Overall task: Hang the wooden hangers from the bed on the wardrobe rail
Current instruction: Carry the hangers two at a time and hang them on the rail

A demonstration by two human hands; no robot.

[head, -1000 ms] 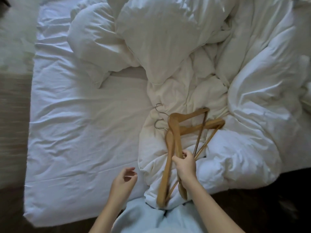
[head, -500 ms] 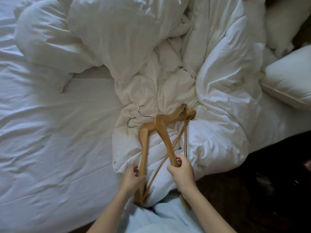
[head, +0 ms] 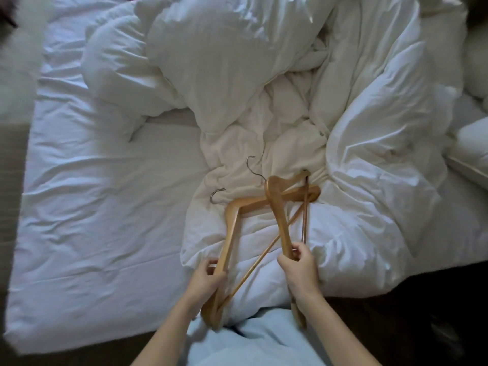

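Two wooden hangers with metal hooks lie crossed on the rumpled white duvet [head: 369, 180] near the bed's front edge. My left hand [head: 208, 280] grips the near arm of the left hanger [head: 232, 223], whose hook points left. My right hand [head: 298, 265] grips the near arm of the right hanger [head: 277, 207], whose hook rises toward the far side. The far ends of both hangers overlap on the duvet. No wardrobe rail is in view.
The bed [head: 92, 233] with a flat white sheet spreads to the left. Pillows [head: 472, 151] lie at the right edge. Dark floor [head: 435, 313] shows at lower right, and a pale fluffy rug [head: 15, 75] at upper left.
My left hand reached in and took the left hanger's arm. The two hangers have been spread apart from a near stack. The view swung right, then back left.
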